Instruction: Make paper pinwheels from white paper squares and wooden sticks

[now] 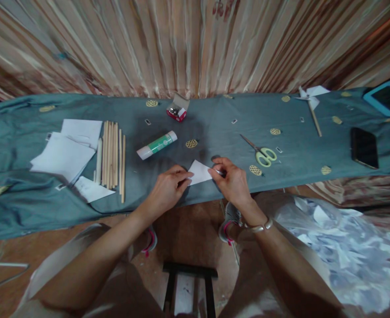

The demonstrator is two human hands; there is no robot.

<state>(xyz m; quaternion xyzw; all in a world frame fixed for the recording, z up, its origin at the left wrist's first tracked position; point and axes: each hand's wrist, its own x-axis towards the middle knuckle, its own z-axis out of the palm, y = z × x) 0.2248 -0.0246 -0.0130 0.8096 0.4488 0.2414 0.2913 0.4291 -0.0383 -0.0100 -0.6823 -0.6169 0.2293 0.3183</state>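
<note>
Near the front edge of the cloth-covered table (pixel 221 128), a small folded piece of white paper (pixel 200 173) is pinched between my two hands. My left hand (pixel 171 185) has its left corner between thumb and finger. At the right corner, the thumb and fingers of my right hand (pixel 230 180) close on the paper. Beyond my left hand lies a green and white glue stick (pixel 160 143) with its cap on. Green-handled scissors (pixel 264 156) rest to the right of my right hand, blades pointing up and left.
Wooden sticks (pixel 110 154) and stacked white paper sheets (pixel 65 154) lie at left. An open red box (pixel 178 110) of small metal pieces stands at the back. Rightward are a paper pinwheel (pixel 310 99), a phone (pixel 364 148) and a blue-framed device (pixel 388 98). A bag of paper pieces (pixel 343 247) sits below.
</note>
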